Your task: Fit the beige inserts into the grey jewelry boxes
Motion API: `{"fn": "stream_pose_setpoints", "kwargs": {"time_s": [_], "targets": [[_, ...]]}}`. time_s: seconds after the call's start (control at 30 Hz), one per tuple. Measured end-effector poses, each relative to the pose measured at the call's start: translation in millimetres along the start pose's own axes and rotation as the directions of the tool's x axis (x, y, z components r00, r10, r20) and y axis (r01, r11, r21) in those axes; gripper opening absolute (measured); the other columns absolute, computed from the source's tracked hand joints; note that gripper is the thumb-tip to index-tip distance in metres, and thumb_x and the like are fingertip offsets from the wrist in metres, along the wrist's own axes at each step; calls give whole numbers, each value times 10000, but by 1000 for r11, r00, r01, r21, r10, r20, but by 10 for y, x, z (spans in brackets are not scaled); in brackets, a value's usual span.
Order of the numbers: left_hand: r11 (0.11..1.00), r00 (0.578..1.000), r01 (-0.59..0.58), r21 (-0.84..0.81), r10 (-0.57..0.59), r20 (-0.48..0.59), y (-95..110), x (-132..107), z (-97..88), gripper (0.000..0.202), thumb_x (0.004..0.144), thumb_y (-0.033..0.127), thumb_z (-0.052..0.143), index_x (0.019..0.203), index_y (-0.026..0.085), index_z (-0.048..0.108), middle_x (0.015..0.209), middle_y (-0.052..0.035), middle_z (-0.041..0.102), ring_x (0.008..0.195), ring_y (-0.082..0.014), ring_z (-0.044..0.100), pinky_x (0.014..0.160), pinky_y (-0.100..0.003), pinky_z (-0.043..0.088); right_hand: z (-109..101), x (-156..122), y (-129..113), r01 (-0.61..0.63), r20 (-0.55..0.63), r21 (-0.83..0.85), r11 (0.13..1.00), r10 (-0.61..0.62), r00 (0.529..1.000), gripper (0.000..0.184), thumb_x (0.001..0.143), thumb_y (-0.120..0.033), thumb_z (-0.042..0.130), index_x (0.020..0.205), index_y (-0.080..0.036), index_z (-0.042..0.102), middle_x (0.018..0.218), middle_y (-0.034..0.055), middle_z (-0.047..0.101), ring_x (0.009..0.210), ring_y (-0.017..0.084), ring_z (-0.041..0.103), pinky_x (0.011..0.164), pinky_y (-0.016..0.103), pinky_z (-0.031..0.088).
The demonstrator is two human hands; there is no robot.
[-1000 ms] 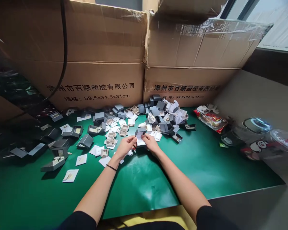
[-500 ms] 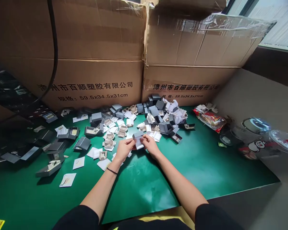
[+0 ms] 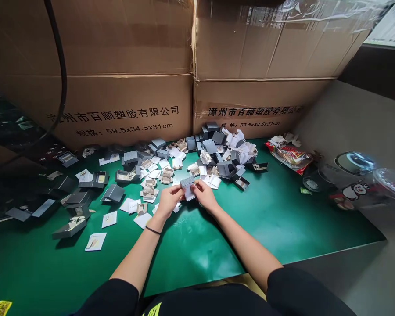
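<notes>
Between my two hands I hold a small grey box (image 3: 187,181) with a white card (image 3: 189,194) showing at its near side. My left hand (image 3: 170,200) pinches it from the left, fingers closed. From the right, my right hand (image 3: 204,195) grips its other edge with thumb and fingers together. Just beyond my hands lie white cards and beige inserts (image 3: 149,192) in a loose spread. A heap of grey boxes (image 3: 228,169) and crumpled white pieces (image 3: 243,151) rises behind my right hand.
Two large cardboard boxes (image 3: 125,101) stand along the back of the green table (image 3: 210,259). Several open grey boxes (image 3: 70,226) lie at left. At right are a red snack bag (image 3: 289,157) and clear plastic cups (image 3: 358,188). A black cable (image 3: 62,66) hangs at the left.
The camera view has tilted down a little, so the background sits higher. Both hands keep hold of the grey box, which has turned slightly; the items on the table lie as before.
</notes>
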State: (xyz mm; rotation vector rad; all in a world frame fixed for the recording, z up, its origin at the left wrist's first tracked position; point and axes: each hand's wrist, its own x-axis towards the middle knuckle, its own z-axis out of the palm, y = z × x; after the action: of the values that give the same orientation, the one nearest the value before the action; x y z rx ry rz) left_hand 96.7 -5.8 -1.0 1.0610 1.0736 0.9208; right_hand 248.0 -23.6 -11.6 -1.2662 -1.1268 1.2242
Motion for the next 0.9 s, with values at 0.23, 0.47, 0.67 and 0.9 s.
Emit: {"fn": "stream_pose_setpoints", "kwargs": {"time_s": [0.23,0.47,0.67,0.9], "targets": [[980,981,-176,92,167,99,-35,-2,-61,633,732,503,724,1233,143,581,1106,-132,674,951,-235,639,809,-364,545,-1,-14,-9,-53,-36,93,994,57,998,307,764,-485,568,894,-211,520,550,-73,409,478,93,334,475,227,266],[845,882,-449,290,366,298,-53,-21,-129,587,855,467,605,1376,219,495,1384,-130,539,1217,-280,556,1017,-423,467,-27,-51,-48,20,-93,30,999,-17,996,249,700,-427,626,789,-210,544,686,-15,543,623,138,484,566,255,399],[452,671,-718,529,654,350,-90,-63,-60,377,893,283,588,1269,273,609,1334,-86,591,1208,-243,579,1007,-391,499,-164,-100,-190,35,45,5,999,-35,998,165,569,-212,575,717,-192,645,687,4,601,662,158,511,648,291,439],[283,523,-814,507,735,431,-36,-133,-16,473,895,146,557,1337,314,545,1364,-88,563,1139,-221,628,861,-316,592,-151,-179,-286,-147,49,205,968,140,989,91,562,-257,633,608,-180,618,540,-22,509,463,78,346,442,233,287]]}}
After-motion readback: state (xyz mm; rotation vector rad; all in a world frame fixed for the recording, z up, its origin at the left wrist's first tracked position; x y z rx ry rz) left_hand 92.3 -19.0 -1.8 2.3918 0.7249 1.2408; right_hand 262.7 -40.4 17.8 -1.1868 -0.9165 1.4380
